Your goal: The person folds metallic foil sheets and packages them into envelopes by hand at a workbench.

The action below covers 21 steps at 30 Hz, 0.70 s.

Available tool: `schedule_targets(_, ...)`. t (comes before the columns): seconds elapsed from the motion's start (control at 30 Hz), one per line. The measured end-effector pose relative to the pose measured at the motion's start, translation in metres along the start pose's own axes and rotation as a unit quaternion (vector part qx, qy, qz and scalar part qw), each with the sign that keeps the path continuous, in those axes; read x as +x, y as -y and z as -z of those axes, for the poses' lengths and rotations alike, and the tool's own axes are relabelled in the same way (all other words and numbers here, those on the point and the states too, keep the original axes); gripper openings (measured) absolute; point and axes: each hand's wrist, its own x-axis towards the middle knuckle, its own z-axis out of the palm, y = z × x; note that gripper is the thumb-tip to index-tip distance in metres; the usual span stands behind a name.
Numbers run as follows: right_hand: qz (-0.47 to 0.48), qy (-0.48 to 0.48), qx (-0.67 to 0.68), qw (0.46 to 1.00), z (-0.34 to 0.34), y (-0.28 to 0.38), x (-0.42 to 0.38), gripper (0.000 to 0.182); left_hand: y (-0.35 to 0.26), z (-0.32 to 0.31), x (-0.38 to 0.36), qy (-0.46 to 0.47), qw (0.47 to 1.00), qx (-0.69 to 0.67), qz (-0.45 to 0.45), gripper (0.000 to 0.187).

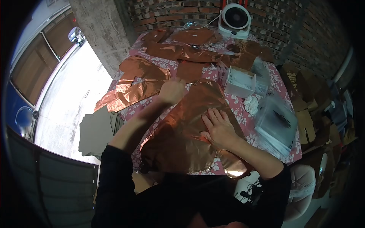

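One set of left fingers (181, 86), clenched, contents hidden; one set of right fingers (216, 115), released, spread; beneath these, one copper-coloured sheet (178, 136) we should press evenly.

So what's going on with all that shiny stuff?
Someone is working on a big piece of shiny copper-coloured cloth, spread on a flowery pink table. Their right hand lies flat on it. Their left hand is curled up by its top edge, but I can't tell if it's holding anything. More shiny cloth lies to the left, and clear plastic bags are on the right.
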Motion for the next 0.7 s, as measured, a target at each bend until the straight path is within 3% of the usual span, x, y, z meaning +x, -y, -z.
schedule_targets(0.03,0.000,0.000,0.000,1.000,0.000,0.000,0.000,0.065,0.006,-0.003,0.008,0.000,1.000,0.000,0.000,0.028)
schedule_targets(0.1,0.007,0.003,-0.007,1.000,0.002,-0.001,0.001,0.066,0.017,-0.010,0.026,-0.051,0.975,0.170,-0.136,0.029)
schedule_targets(0.23,0.009,0.002,-0.007,1.000,0.003,-0.002,0.001,0.067,0.025,-0.030,0.055,0.025,0.974,0.181,-0.134,0.030)
schedule_targets(0.3,0.012,0.009,0.003,1.000,0.003,-0.002,0.001,0.067,0.027,-0.036,0.063,0.138,0.984,0.098,-0.062,0.026)
schedule_targets(0.43,0.010,0.016,0.010,1.000,0.004,-0.002,0.001,0.067,0.032,-0.050,0.075,0.095,0.980,0.132,-0.116,0.017)
schedule_targets(0.63,0.011,0.023,0.016,1.000,0.008,-0.002,0.004,0.066,0.030,-0.065,0.104,0.068,0.989,0.125,-0.031,0.018)
schedule_targets(0.7,0.013,0.031,0.017,0.999,0.012,-0.001,0.006,0.065,0.023,-0.059,0.111,0.098,0.994,0.040,0.033,0.023)
